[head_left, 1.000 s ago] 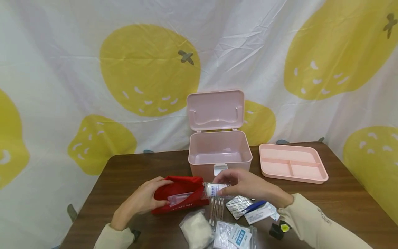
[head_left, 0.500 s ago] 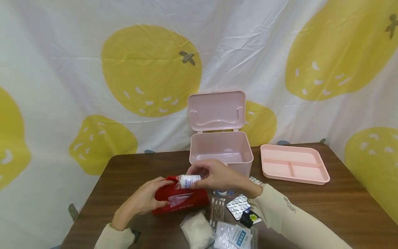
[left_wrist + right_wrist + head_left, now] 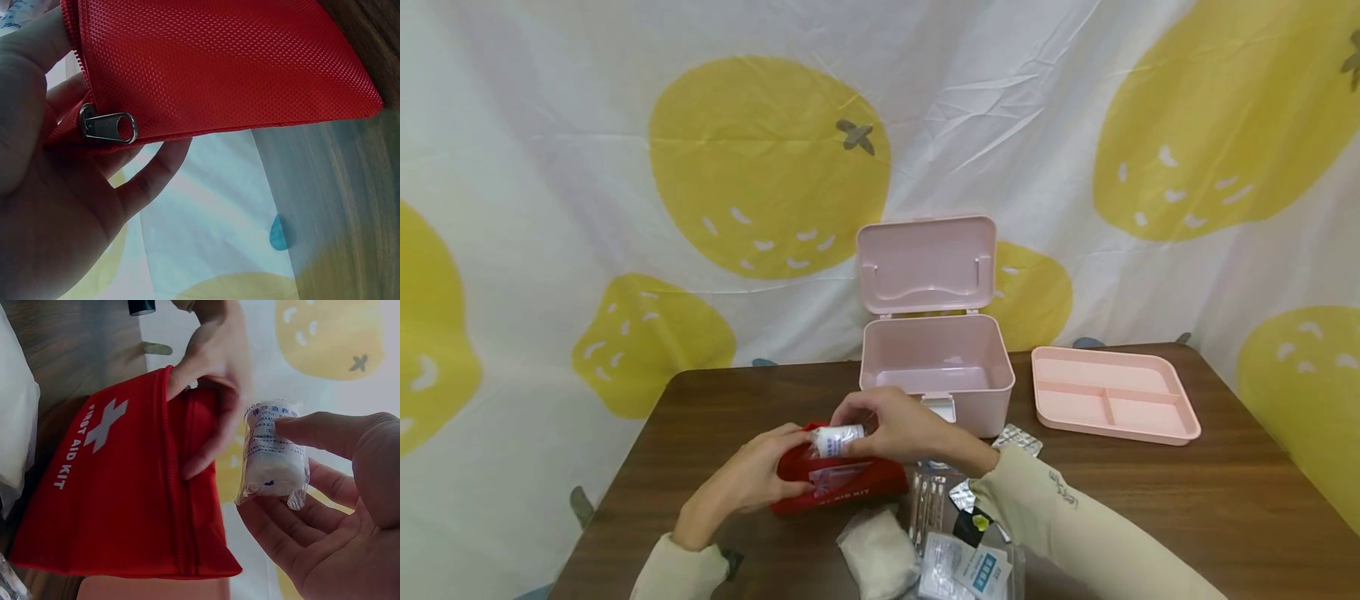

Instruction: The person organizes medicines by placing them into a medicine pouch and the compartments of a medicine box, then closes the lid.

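A red first aid pouch with a white cross and lettering stands unzipped on the table. My left hand grips its zipped edge, thumb on one side and fingers on the other. The metal zipper pull hangs beside the palm in the left wrist view. My right hand pinches a white bandage roll in clear wrapping with blue print, between thumb and fingers. In the head view the roll overlaps the pouch's mouth. Clear plastic packaging shows inside the pouch opening.
Behind the pouch stands a pink box with its lid raised. A pink divided tray lies at the right. Nearer lie wrapped cotton swabs, a bagged white pad, flat packets and a blister pack.
My right hand has carried the bandage roll leftward from right of the pouch to over its mouth. The left hand keeps its grip on the pouch.
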A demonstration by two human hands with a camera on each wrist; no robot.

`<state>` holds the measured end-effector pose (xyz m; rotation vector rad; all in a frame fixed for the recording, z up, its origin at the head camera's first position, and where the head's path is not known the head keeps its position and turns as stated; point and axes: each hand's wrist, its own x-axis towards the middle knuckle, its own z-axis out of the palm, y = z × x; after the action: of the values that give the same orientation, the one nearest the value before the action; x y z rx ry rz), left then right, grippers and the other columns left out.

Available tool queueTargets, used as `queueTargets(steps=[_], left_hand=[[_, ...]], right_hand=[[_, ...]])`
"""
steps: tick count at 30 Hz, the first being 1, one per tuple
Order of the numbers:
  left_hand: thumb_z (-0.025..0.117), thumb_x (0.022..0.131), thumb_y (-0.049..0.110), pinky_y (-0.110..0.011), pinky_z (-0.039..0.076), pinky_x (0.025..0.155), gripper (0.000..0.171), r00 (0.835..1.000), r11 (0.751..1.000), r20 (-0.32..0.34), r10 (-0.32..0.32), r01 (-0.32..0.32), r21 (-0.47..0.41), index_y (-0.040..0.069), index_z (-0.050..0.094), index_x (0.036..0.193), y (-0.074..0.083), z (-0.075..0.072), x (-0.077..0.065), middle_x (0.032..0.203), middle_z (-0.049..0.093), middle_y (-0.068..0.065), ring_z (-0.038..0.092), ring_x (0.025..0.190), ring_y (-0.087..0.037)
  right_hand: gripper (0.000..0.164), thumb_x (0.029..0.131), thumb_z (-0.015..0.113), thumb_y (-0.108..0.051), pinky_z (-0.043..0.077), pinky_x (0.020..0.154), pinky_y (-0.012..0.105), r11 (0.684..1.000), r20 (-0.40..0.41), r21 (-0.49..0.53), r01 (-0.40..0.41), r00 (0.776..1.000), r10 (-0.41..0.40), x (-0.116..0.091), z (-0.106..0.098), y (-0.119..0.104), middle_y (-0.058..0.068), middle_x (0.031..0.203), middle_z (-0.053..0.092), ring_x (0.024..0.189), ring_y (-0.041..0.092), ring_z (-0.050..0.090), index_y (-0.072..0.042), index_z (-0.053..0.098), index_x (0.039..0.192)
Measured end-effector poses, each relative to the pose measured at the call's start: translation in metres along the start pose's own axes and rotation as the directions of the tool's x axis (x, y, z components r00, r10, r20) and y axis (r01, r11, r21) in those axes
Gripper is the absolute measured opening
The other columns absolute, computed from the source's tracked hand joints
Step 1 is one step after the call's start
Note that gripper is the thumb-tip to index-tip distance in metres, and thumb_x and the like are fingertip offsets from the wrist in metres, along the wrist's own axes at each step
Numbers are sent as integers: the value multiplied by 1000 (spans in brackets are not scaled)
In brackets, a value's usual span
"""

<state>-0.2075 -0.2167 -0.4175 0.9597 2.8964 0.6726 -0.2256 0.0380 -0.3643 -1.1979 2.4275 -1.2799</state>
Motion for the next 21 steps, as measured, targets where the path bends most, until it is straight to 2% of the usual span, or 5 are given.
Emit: queueTargets(steps=[5, 10, 15, 21], left_hand=[[85, 77, 21, -42, 54, 89, 51, 1000, 1000, -5, 12, -12, -16, 7, 65, 121, -1, 0, 0, 110, 62, 2, 61, 98, -16], [85, 77, 19, -44, 54, 90, 57, 1000, 1000, 6, -3, 3, -29, 7, 62, 128, 0, 0, -1, 114, 62, 0, 61, 102, -19], [85, 77, 19, -46, 54, 91, 56, 1000, 1000, -2, 8, -8, -26, 7, 62, 128, 1, 1, -1, 114, 62, -1, 61, 103, -19], [85, 78, 22, -45, 55, 89, 56, 1000, 1000, -2, 4, -4, -24, 7, 63, 127, 1, 1, -1, 115, 62, -1, 61, 103, -20]], right_hand=[[23, 81, 79, -7, 52, 73, 20, 999, 15, -19, -46, 999, 46, 4, 10, 4, -1, 96, 70, 78, 6, 59, -11, 71, 102], [24, 81, 79, -9, 51, 75, 22, 991, 22, -127, -30, 999, 33, 4, 20, 4, 0, 99, 71, 82, 9, 60, -11, 70, 104], [23, 83, 78, -10, 52, 81, 23, 975, 0, -220, -27, 1000, 28, 4, 30, 6, 1, 102, 72, 87, 8, 61, -11, 70, 105], [21, 82, 79, -11, 51, 74, 21, 949, -48, -312, -48, 998, 35, 6, 42, 7, 2, 97, 71, 83, 10, 61, -10, 70, 101]])
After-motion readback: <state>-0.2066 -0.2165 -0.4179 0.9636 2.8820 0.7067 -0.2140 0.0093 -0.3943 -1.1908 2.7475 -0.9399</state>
